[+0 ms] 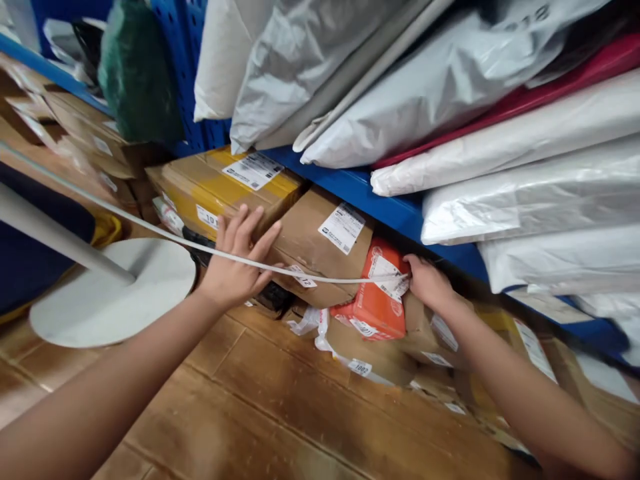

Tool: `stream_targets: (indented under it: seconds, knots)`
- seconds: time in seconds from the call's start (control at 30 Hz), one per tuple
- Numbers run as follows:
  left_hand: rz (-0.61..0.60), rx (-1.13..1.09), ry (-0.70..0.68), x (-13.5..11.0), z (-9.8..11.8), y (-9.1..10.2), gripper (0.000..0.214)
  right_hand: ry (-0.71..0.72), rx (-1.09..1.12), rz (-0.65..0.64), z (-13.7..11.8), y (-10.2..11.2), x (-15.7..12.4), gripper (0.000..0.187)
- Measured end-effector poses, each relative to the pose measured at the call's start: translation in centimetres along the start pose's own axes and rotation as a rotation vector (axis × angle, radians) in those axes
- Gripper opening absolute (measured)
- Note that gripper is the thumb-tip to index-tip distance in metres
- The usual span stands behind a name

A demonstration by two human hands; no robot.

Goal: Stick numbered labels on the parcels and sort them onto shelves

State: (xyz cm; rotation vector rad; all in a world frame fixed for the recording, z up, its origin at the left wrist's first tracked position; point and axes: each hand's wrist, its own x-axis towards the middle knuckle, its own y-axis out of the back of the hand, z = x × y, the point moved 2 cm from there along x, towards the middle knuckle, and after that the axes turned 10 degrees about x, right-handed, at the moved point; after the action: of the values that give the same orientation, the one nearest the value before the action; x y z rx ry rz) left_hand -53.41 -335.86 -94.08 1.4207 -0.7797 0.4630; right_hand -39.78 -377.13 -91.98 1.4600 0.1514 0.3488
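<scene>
My left hand (239, 257) lies flat with its fingers spread against a brown cardboard box (310, 247) under the blue shelf (385, 200). My right hand (425, 280) reaches beneath the shelf and its fingers close on the top edge of an orange parcel (375, 300) that bears white labels. A thin white cable (165, 233) runs across both hands from the left. A yellow-taped box (220, 183) stands just left of the brown box.
White and grey plastic mailer bags (450, 87) are stacked on the shelf above. More cardboard parcels (380, 353) lie on the wooden floor (240, 407). A white round stand base (110, 293) with its pole sits at the left.
</scene>
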Motion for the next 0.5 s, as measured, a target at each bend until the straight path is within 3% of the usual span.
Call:
stream_targets:
  seconds: [0.13,0.3,0.4,0.5]
  knots:
    - [-0.156,-0.004,-0.011,-3.3,0.6,2.4,0.074,-0.095,-0.052,0.086,-1.8,0.7,-1.8,0.024]
    - [-0.442,-0.098,-0.171,-9.4,-0.1,6.1,0.068,-0.122,-0.102,0.297,-2.6,2.7,-4.0,0.037]
    - [-0.742,-0.196,-0.306,-14.6,-2.2,9.5,0.064,-0.119,-0.168,0.382,-2.6,3.7,-6.8,0.040]
    - [-1.025,-0.255,-0.346,-21.6,-6.0,12.7,0.053,-0.101,-0.188,0.330,-2.2,3.1,-9.5,0.039]
